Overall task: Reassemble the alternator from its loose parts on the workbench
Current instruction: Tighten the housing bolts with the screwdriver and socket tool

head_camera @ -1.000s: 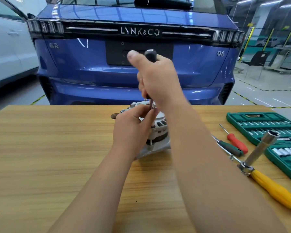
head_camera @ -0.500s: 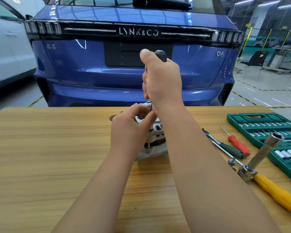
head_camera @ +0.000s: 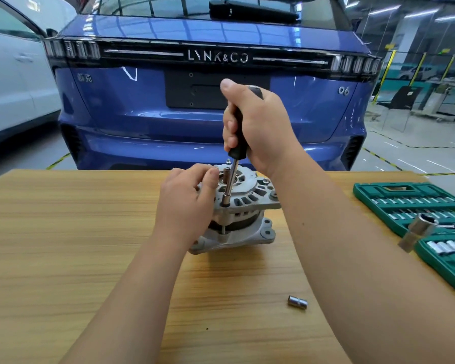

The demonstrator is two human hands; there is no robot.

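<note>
Right hand point(head_camera: 260, 127) was wrapped tightly round the black handle of a driver point(head_camera: 231, 179), held upright with its socket tip set down on the near rim of the alternator point(head_camera: 250, 198). Left hand point(head_camera: 187, 203) had its fingers curled against the alternator's upper housing, thumb at the top rim. The alternator stood on end on the counter point(head_camera: 63, 232), close to the far edge and about midway along it. At the right edge lay an open green socket case point(head_camera: 357, 189), its moulded slots filled with rows of silver sockets and bits. A large silver socket point(head_camera: 426, 222) on a bar leaned tilted over the case. One small loose socket point(head_camera: 297, 302) lay on its side nearer the front edge, apart from the case.
</note>
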